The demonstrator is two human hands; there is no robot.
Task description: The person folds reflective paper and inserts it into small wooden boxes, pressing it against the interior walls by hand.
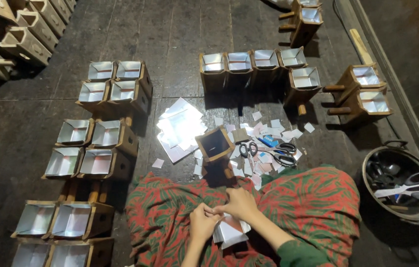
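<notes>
White paper [231, 232] | flat on lap, long axis unclear | left hand [203, 221], right hand [241, 202] both pinching it

My left hand [203, 221] and my right hand [240, 202] are bare, with no ring, no watch and no glove. On my right arm I have a dark green sleeve [300, 254] that ends before the forearm. Over my legs I wear a red cloth [313, 202] with a pattern of green leaves and stripes, loose and wide.
</notes>
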